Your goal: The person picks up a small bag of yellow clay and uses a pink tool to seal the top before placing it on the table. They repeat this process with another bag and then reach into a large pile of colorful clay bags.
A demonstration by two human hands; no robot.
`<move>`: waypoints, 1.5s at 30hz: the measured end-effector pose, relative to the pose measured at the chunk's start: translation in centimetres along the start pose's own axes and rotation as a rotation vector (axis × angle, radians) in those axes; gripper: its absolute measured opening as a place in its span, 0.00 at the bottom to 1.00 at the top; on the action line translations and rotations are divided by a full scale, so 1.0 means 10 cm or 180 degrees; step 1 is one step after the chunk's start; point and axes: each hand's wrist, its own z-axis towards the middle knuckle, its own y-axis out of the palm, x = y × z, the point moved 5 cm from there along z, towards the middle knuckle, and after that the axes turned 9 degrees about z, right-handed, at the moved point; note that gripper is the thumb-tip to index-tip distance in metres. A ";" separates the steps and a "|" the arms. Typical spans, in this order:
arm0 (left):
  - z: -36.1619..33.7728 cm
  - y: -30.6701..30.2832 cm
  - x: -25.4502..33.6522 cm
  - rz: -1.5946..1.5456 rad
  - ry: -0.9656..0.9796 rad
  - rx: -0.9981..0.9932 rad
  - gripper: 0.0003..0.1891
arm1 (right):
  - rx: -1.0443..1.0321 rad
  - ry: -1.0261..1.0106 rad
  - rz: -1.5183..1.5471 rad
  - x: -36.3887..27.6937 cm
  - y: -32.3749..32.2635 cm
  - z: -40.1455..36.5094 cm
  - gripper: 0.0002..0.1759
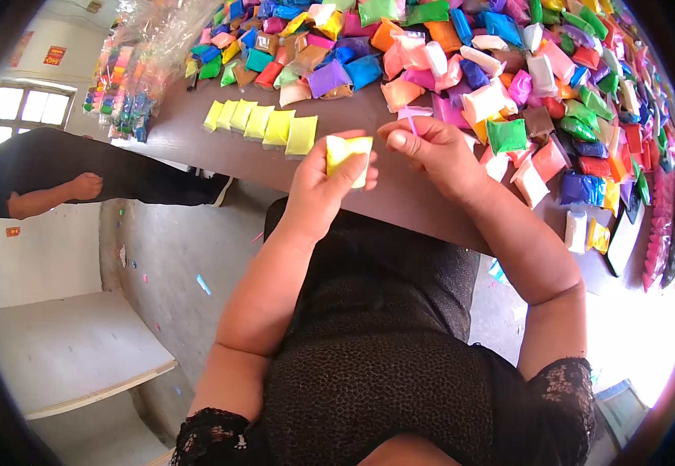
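My left hand (315, 193) is closed around a small bright yellow packet (347, 152), holding it up over the table's front edge. To its right, my right hand (444, 158) pinches a thin pink stick-like piece (410, 121) between thumb and fingers; its lower part is hidden by the fingers. A slight gap separates the two hands. Behind my left hand, several matching yellow packets (258, 123) lie in a slanting row on the brown table (186, 116). The nearest of them is close to my left wrist.
A big heap of colourful packets (500, 101) covers the table's back and right. Clear bags of coloured packets (123, 93) stand at the far left corner. Another person's dark-clothed leg (120, 167) and hand are at the left. A pale board (73, 349) sits at lower left.
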 end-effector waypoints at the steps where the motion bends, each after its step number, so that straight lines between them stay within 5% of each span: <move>1: -0.01 -0.01 0.02 -0.0433 0.0070 0.0216 0.22 | 0.0113 -0.0031 -0.0193 0.00 0.04 -0.02 0.20; 4: 0.00 0.01 0.03 -0.0863 0.0282 0.0439 0.18 | -0.0016 -0.0024 -0.0028 0.04 0.06 -0.02 0.20; 7: 0.02 0.08 -0.01 -0.0115 0.0615 0.0289 0.18 | -0.0054 -0.0095 -0.0027 0.02 0.06 -0.02 0.18; 22: -0.01 -0.27 -0.04 -0.0082 0.0389 0.1338 0.17 | 0.0015 -0.0321 -0.0106 0.05 -0.02 0.02 0.08; 25: 0.03 -0.33 0.00 -0.0310 0.0434 0.1261 0.19 | 0.0146 -0.0155 0.0182 0.05 -0.07 0.04 0.10; 27: 0.04 -0.14 -0.01 -0.1001 0.0448 0.0595 0.20 | 0.0199 -0.0109 0.0207 0.05 -0.06 0.03 0.12; 30: 0.01 0.09 -0.03 -0.0083 0.0379 0.0162 0.20 | 0.0078 -0.0130 0.0025 0.07 -0.03 0.02 0.12; 41: 0.01 0.09 -0.15 -0.0532 -0.0319 -0.0230 0.17 | -0.0230 -0.0363 0.0424 0.01 -0.11 0.04 0.11; 45: 0.03 0.00 -0.19 -0.0748 -0.0139 0.0176 0.17 | -0.0050 -0.0285 0.0178 0.00 -0.10 0.06 0.11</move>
